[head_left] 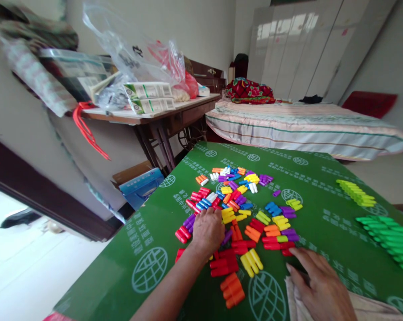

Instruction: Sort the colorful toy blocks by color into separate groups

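Bullet-shaped plastic building pieces, many joined side by side in small groups, lie scattered over the middle of a green patterned table point(174, 285). Over the left part of this pile is my left hand point(208, 229), back up, with its fingertips hidden among the pieces beside a blue group point(204, 203). I cannot make out whether it grips any. My right hand point(322, 281) rests at the near right, thumb and index finger apart, close to a red piece point(287, 248). Nearer me lie a yellow group point(251, 262) and an orange group point(232, 290).
Stacked green pieces point(390, 238) and a lime-yellow row point(355, 193) sit along the table's right side. A pale cloth point(295, 303) lies under my right hand. Beyond are a cluttered desk point(148, 117), a blue box point(143, 187) and a bed point(288, 122).
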The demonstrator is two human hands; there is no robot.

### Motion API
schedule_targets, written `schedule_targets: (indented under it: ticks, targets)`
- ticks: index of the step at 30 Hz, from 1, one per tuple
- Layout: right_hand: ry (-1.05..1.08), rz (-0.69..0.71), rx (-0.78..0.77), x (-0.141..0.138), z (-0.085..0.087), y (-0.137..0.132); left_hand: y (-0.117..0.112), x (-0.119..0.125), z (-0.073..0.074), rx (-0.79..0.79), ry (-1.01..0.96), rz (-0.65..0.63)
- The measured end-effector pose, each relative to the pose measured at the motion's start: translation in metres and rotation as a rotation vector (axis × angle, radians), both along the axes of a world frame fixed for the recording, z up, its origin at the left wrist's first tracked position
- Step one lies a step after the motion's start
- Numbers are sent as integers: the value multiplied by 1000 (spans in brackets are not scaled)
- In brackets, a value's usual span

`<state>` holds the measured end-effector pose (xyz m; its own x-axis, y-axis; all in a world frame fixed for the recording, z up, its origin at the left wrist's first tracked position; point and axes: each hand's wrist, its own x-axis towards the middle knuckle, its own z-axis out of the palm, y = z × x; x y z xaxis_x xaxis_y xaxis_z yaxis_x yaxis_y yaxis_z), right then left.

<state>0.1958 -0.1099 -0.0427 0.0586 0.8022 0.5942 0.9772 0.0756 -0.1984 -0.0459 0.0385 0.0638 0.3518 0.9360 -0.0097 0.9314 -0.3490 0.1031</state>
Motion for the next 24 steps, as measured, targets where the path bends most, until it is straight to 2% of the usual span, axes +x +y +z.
schedule_targets:
  ticks: [9, 17, 24]
  targets:
    - [2, 18, 1, 2, 3, 0, -1, -19, 0, -14, -125, -15]
    - [-17, 35, 9, 3, 5, -1, -9, -30, -9, 17, -498, -116]
    - [-29, 24, 0, 2, 9, -2, -12, -29, -19, 10, -647, -119]
